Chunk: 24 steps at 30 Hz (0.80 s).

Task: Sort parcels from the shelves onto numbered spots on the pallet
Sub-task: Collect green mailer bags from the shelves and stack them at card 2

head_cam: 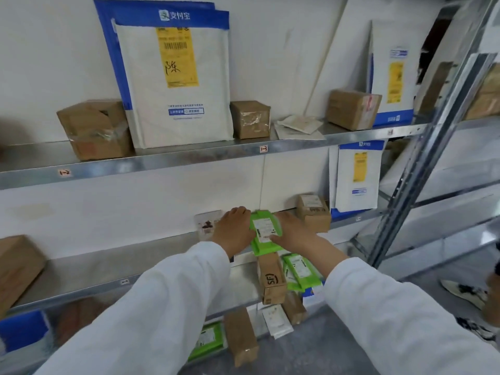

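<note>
We held the green parcel between both hands, over the middle shelf towards its right part, with the parcel's near end tipped out past the shelf's front lip. Our left hand gripped its left edge, fingers curled over the far corner. Our right hand gripped the right edge, the thumb lying on top just beside the white label, the other fingers hidden behind the parcel. Both sleeves were white.

A small white packet stood against the wall just left of our left hand, and a small brown box sat just right of our right hand. On the shelf below, near us, lay a brown SF box touching a second green packet on its right. On the upper shelf a large white-and-blue mailer with a yellow label leaned on the far wall between two brown boxes.
</note>
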Each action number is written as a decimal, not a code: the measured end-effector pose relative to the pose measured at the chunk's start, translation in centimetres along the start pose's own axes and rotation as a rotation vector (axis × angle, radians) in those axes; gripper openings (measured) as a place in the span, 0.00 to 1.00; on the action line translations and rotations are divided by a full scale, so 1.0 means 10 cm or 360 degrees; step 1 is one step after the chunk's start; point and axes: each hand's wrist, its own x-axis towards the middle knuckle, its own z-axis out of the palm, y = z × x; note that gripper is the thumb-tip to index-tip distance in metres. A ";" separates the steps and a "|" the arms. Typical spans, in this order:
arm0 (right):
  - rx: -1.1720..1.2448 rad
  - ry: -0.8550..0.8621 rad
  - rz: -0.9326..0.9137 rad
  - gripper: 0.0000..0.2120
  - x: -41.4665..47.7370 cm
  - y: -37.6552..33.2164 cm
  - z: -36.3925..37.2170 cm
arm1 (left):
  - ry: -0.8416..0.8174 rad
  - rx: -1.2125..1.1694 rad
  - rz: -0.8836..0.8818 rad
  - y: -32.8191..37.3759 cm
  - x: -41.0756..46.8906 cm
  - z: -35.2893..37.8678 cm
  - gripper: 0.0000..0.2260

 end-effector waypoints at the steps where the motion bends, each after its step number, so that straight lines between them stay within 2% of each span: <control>1: -0.0016 -0.0018 0.0021 0.30 0.09 0.02 0.01 | -0.0001 -0.0020 0.0009 -0.04 0.09 0.05 0.19; 13: -0.0222 -0.0176 0.0136 0.32 1.15 0.14 0.19 | -0.0159 -0.0161 -0.0053 -0.60 0.99 0.54 0.19; 24: -0.0258 -0.0274 0.0205 0.32 1.56 0.38 0.39 | -0.0292 -0.0241 -0.0128 -0.64 1.27 0.93 0.16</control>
